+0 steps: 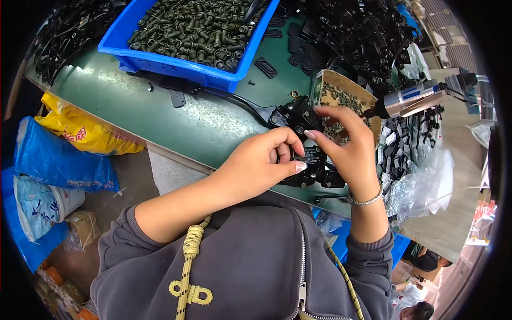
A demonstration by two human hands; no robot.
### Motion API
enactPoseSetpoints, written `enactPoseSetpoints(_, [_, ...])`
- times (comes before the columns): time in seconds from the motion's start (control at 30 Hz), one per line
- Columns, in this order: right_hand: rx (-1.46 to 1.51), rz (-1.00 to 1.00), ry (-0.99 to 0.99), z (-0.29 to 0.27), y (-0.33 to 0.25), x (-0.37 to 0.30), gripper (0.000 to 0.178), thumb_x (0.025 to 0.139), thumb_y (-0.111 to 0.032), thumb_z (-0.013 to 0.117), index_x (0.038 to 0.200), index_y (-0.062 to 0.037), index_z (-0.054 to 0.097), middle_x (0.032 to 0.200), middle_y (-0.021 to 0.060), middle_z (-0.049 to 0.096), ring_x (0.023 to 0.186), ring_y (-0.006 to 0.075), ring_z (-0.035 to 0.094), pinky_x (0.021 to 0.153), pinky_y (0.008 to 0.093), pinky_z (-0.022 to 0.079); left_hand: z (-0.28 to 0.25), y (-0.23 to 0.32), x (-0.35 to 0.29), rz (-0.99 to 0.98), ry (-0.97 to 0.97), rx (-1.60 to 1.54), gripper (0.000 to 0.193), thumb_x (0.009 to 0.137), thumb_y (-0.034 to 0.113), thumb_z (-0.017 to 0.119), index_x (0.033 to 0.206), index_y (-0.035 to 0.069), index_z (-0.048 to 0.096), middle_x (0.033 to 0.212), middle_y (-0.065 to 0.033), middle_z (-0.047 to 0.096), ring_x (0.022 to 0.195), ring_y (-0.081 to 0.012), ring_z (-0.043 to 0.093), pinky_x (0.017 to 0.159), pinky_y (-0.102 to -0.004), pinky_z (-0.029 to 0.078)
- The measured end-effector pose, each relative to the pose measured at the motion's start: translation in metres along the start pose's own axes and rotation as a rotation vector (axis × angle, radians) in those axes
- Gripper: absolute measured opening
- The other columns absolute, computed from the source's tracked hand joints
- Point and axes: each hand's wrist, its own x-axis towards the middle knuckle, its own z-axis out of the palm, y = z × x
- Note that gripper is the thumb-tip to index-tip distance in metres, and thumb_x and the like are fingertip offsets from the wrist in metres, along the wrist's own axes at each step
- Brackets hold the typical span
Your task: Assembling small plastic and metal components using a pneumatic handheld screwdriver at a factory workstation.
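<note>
A black brake lever assembly [298, 114] with a silver-grey lever joint lies on the green bench in front of me. My left hand [261, 160] is closed, thumb and index finger at the edge of a black rectangular cover [313, 156] with pale print. Over the assembly's housing, my right hand [349, 141] has its thumb and index finger apart; nothing shows between them. The thumb tip is close to the housing; whether it touches I cannot tell. More black assemblies [333, 179] lie under and beside my hands.
A blue bin [234, 80] of dark bolts stands at the back. Beside my right hand are a cardboard box [319, 85] of small screws and a silver power screwdriver [408, 100]. Black parts [357, 32] heap at the far right; plastic bags [421, 181] lie right. Sacks [69, 154] stand left.
</note>
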Motion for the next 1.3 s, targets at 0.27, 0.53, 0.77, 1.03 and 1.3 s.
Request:
enactPoseSetpoints(0.27, [0.078,-0.147,0.972,-0.070,0.038,-0.008,0.063,0.089,0.002,0.063,0.142,-0.0005,0.029,0.120,0.0183,0.053,0.106,0.0232,0.055,0.090,0.0325,0.048,0.000,0.014,-0.024,0.359,0.219,0.570,0.028,0.083,0.009,0.074,0.108,0.006,0.061,0.090,-0.0045,0.062,0.079,-0.0186,0.059,0.074,-0.0312,0.048])
enactPoseSetpoints(0.53, [0.867,0.270,0.350,-0.058,0.058,0.020,0.063,0.089,-0.004,0.067,0.142,0.0031,0.035,0.119,0.0162,0.059,0.115,0.0239,0.060,0.101,0.0363,0.046,0.024,-0.010,-0.017,0.556,0.389,0.731,0.031,0.079,0.008,0.075,0.108,0.006,0.065,0.116,-0.0111,0.068,0.111,-0.0319,0.062,0.097,-0.0426,0.047])
enactPoseSetpoints(0.77, [0.792,0.185,0.187,-0.072,0.062,0.006,0.048,0.087,-0.008,0.067,0.130,0.0028,0.048,0.109,0.0148,0.064,0.108,0.0293,0.064,0.101,0.0398,0.047,0.019,-0.018,-0.013,0.639,0.394,0.771,0.021,0.081,0.007,0.074,0.100,0.006,0.067,0.115,-0.0100,0.070,0.110,-0.0302,0.064,0.096,-0.0414,0.047])
enactPoseSetpoints(1.03, [0.929,0.005,0.277,-0.079,0.035,-0.003,0.040,0.087,-0.014,0.067,0.120,0.0009,0.050,0.097,0.0151,0.060,0.090,0.0280,0.064,0.091,0.0426,0.052,0.012,-0.024,-0.010,0.695,0.335,0.759,0.017,0.081,0.004,0.075,0.096,0.006,0.069,0.116,-0.0109,0.071,0.112,-0.0307,0.065,0.094,-0.0387,0.049])
enactPoseSetpoints(1.3, [1.263,-0.071,0.043,-0.070,0.018,-0.011,0.050,0.086,-0.031,0.072,0.120,-0.0022,0.049,0.091,0.0059,0.046,0.081,0.0200,0.049,0.085,0.0387,0.049,0.009,-0.025,-0.009,0.727,0.307,0.682,0.018,0.078,0.002,0.076,0.095,0.005,0.069,0.115,-0.0141,0.071,0.115,-0.0348,0.064,0.097,-0.0411,0.049])
